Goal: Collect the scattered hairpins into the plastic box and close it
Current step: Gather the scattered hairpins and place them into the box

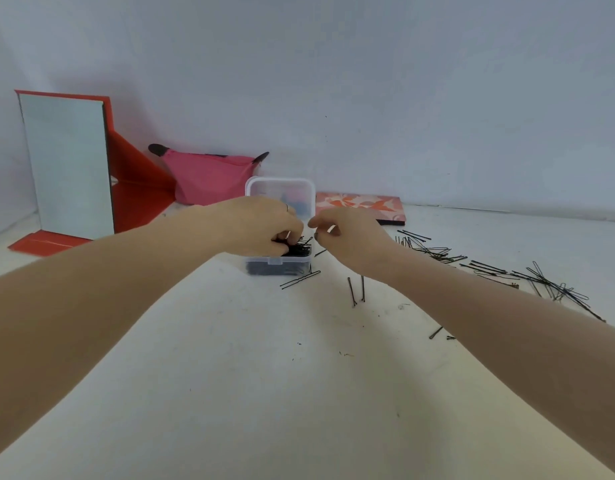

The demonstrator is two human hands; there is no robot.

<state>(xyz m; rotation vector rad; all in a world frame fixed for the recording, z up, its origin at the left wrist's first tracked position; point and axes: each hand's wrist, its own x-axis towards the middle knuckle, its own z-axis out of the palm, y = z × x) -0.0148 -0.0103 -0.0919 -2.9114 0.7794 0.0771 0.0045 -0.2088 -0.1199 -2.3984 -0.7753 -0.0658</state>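
Bare left hand (261, 225) grips thin black wire hairpins (297, 250) inside clear plastic box (278, 265); right hand (351, 233) loosely curled, empty beside it.

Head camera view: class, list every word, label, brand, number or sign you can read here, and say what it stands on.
None can be read. The plastic box, mirror, pink pouch and floral case show no legible lettering; the case carries only a pattern.

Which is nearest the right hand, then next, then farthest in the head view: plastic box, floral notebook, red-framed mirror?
From the right hand:
1. Plastic box, just to its left, lid open.
2. Floral notebook, behind it, by the wall.
3. Red-framed mirror, far left, standing upright.
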